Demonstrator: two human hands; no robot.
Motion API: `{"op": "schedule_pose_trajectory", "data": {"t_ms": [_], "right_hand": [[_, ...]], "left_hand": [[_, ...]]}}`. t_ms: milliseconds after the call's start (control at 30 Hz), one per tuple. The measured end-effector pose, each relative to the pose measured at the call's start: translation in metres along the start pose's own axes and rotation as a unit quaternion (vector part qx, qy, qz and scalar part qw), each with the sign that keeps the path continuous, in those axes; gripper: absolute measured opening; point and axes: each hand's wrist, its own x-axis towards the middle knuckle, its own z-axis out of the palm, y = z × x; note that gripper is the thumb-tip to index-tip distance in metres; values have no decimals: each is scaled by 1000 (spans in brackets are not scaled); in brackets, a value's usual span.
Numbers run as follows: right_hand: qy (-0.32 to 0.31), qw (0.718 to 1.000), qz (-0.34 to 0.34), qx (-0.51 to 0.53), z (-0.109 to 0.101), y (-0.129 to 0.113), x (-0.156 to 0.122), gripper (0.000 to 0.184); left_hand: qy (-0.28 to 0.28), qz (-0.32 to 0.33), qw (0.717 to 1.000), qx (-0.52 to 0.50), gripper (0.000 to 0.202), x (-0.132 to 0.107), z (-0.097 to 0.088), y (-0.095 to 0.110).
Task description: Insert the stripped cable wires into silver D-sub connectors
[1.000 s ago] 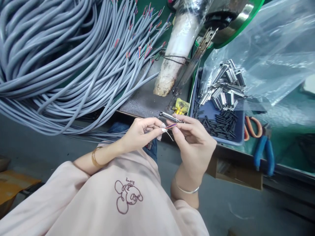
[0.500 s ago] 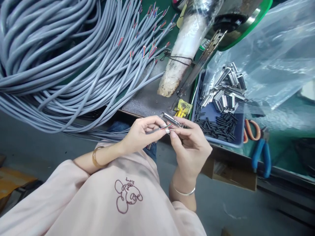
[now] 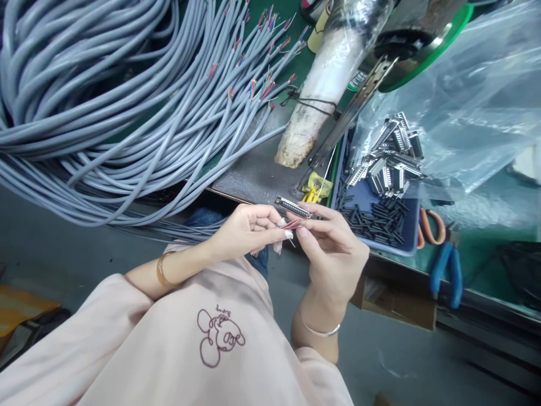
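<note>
My left hand [image 3: 253, 230] is closed, thumb and forefinger pinching the thin coloured wires [image 3: 291, 224] at the end of a grey cable. Most of that cable is hidden by the hand. In my right hand [image 3: 333, 245] a metal-shelled D-sub connector [image 3: 292, 207] with a row of contacts sits between the fingers. The right thumb and forefinger also meet at the wire tips, just below the connector. Wires and connector are close together; whether they touch, I cannot tell.
Many grey cables [image 3: 139, 129] lie at the left. A blue tray [image 3: 414, 225] holds connectors [image 3: 391, 152] and short black tubes [image 3: 380, 220]. A wrapped white rod [image 3: 304, 113] and a metal iron [image 3: 353, 110] project over the bench. Blue-handled pliers [image 3: 448, 268] and orange-handled scissors [image 3: 433, 225] lie right.
The right thumb and forefinger have closed in on the wires, which now point between them. My right hand has shifted slightly right; the connector is still in it.
</note>
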Motion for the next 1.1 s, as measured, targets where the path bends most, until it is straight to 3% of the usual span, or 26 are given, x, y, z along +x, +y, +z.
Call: {"op": "schedule_pose_trajectory", "data": {"t_ms": [167, 333, 500, 667, 800, 933, 1100], "right_hand": [[-16, 999, -1, -48, -4, -3, 1, 12], [-20, 999, 14, -26, -3, -3, 0, 6], [20, 993, -54, -101, 4, 2, -8, 8], [138, 953, -172, -206, 2, 13, -13, 23], [140, 940, -226, -212, 1, 17, -12, 21], [88, 964, -175, -178, 4, 15, -11, 16], [67, 975, -147, -151, 7, 16, -6, 13]], "left_hand": [[-14, 7, 1000, 7, 30, 0, -1, -2], [-20, 54, 998, 23, 24, -2, 0, -6], [50, 135, 986, 88, 17, -4, 3, -11], [159, 209, 961, 85, 16, -1, 0, -5], [168, 183, 968, 39, 24, 2, -4, 1], [140, 134, 981, 15, 30, 7, -2, 3], [155, 143, 977, 18, 30, 16, 2, 6]]}}
